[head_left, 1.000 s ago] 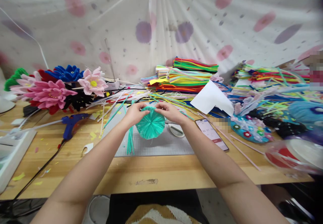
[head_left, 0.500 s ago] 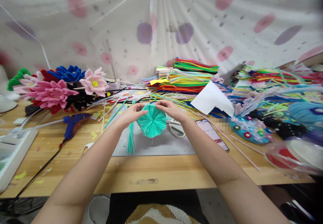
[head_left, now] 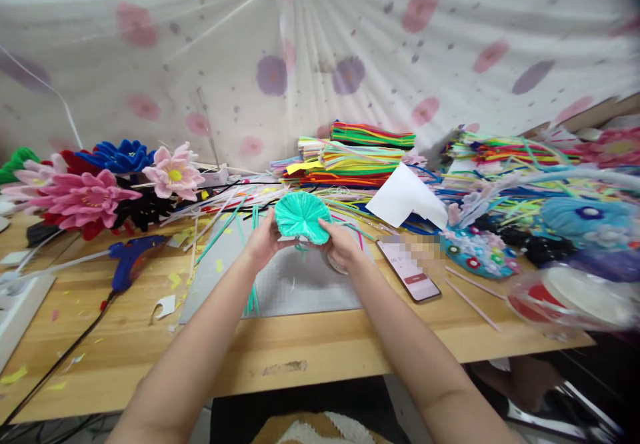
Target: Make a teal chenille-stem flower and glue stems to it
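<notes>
A round, pleated turquoise piece [head_left: 302,217] with a wavy rim is held up over the grey cutting mat [head_left: 305,291]. Its left edge is gripped by my left hand [head_left: 265,239], and my right hand [head_left: 341,243] grips the lower right edge. Fingers of both hands are closed on it and partly hidden behind it. Turquoise strips [head_left: 253,294] lie on the mat beside my left wrist. Something round and pale shows partly under my right hand.
A blue glue gun [head_left: 129,257] and fuzzy flowers [head_left: 93,194] are at the left. Bundles of coloured stems [head_left: 355,157] lie behind the mat. White paper [head_left: 405,197], a phone [head_left: 411,272] and a wrapped roll [head_left: 575,301] are to the right.
The turquoise piece has tilted and its rim now looks wavy. Both hands have shifted from its top edge down to its sides. The whole view has shifted slightly.
</notes>
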The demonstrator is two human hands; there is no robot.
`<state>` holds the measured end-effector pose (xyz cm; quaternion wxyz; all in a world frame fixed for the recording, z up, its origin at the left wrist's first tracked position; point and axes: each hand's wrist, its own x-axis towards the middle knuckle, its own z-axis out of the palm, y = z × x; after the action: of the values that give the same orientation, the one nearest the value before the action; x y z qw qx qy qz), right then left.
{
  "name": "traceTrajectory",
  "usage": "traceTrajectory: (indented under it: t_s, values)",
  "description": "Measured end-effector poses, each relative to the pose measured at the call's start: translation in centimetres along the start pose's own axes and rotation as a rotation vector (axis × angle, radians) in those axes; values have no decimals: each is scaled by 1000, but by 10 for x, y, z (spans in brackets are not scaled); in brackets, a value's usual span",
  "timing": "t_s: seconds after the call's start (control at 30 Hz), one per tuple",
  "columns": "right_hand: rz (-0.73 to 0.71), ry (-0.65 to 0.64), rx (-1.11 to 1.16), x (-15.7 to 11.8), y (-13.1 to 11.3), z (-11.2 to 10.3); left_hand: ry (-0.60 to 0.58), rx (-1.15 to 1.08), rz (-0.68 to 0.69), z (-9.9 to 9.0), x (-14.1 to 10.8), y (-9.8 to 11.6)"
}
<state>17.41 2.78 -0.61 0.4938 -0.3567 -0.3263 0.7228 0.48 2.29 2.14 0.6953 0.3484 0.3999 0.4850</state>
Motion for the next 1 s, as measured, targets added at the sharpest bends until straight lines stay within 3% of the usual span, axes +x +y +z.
traceTrajectory:
  t_s: [0.1,0.23,0.47,0.6,0.77,0.9,1.0]
  values:
    - [53,150,89,2,-17,-3,-179,23,23,20,1,-10]
    - [66,169,129,-4,-43,-11,-332,-3,65,46,10,-16]
    - [5,153,218,-12,-61,-35,-258,83,106,84,20,-11]
    - [-56,25,411,-19,-62,-42,-178,-38,96,105,28,-10]
    - [-278,-160,462,-27,-60,-40,-69,-247,100,128,37,-7]
    - [-359,-128,414,-19,-60,-40,-68,-244,116,144,39,-6]
    - [-328,-61,416,-9,-66,-47,-74,-161,113,154,40,-11]
